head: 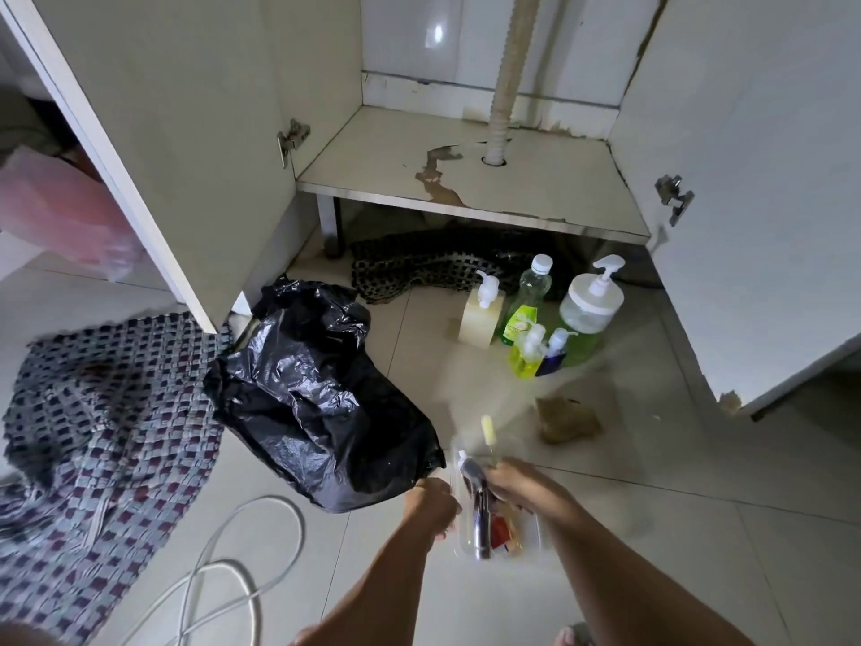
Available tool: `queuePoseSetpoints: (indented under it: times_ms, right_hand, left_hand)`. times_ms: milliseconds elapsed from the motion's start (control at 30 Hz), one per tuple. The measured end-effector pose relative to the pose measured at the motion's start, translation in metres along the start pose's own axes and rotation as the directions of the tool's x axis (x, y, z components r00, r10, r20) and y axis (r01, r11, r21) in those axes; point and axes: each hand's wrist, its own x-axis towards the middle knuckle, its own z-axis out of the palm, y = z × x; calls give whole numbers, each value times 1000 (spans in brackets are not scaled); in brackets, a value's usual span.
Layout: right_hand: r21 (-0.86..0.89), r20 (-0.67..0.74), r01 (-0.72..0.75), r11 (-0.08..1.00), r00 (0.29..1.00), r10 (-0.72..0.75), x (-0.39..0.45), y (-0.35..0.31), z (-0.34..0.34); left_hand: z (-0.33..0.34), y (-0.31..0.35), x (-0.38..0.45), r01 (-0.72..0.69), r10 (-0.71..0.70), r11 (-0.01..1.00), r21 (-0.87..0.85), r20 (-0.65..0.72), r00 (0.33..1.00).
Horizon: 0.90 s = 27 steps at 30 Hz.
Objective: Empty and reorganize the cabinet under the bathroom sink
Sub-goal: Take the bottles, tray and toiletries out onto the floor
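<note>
Nearest me, my right hand (508,482) grips a chrome tap (480,519) above a clear tray (531,538), its length running toward me. My left hand (433,505) pinches the tray's edge. Left of the tray lies a black bag (317,403); beyond it stand bottles (536,314), then the bare cabinet shelf (536,188).

Both hands (left hand (431,505), right hand (517,482)) curled, close together.

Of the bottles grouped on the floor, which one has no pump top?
The tall clear bottle with the white screw cap; the other four carry pump dispensers.
</note>
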Motion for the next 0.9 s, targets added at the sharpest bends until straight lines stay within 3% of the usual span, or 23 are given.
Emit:
queuePoseSetpoints:
  times_ms: [100,300,433,500,667,800,900]
  right_hand:
    - [59,-12,28,998,1000,-28,-1,13,7]
    - [-122,-250,-44,992,968,12,-1,16,-7]
    - [7,-325,-52,999,944,51,-11,32,-30]
    - [133,-262,-26,991,963,61,-15,44,-34]
    - [21,-98,-223,975,970,224,-5,53,-12]
    - [-26,-4,-178,984,984,177,19,50,-13]
    - [-111,109,-134,985,983,146,52,42,-47]
  left_hand:
    - [2,0,1,9,-9,1000,-10,-3,1000]
    - [3,0,-3,7,-7,1000,22,0,1000]
    - [0,6,-8,-2,-2,996,94,43,999]
    - [-1,8,-8,-2,-2,993,122,38,999]
    - [-2,12,-2,6,-7,997,72,17,1000]
    - [-6,25,15,15,-28,990,139,90,996]
    - [-19,55,29,79,-134,967,243,220,966]
